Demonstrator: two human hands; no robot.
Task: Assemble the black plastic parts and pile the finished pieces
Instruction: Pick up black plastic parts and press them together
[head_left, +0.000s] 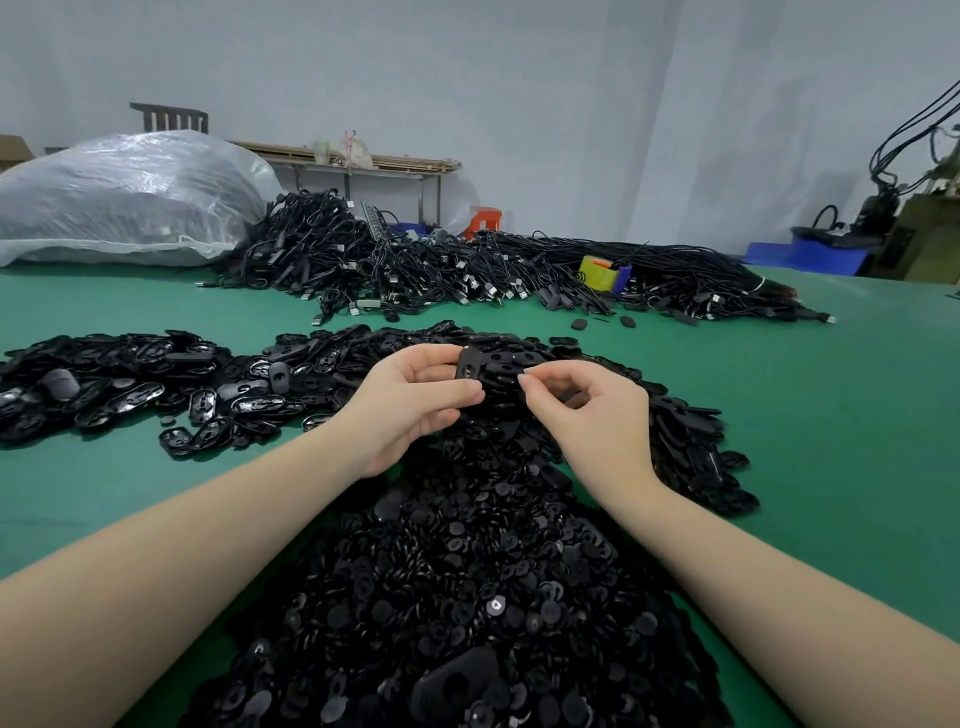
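Note:
My left hand (415, 400) holds a black oval plastic shell (467, 362) upright between its thumb and curled fingers, above the middle heap. Just to its right, my right hand (587, 405) has thumb and forefinger pinched together; whether a small part sits between them I cannot tell. Under both forearms lies a big heap of small round black parts (467, 582). Behind the hands spreads a pile of black oval shells (685, 447). Another pile of glossy oval pieces (130, 384) covers the table's left side.
The green table (831, 415) carries a long heap of black cables (415, 265) at the back, with a yellow tape roll (597, 271) among them. A large clear plastic sack (124, 197) lies at the back left. Machinery and blue bins (810, 254) stand at the far right.

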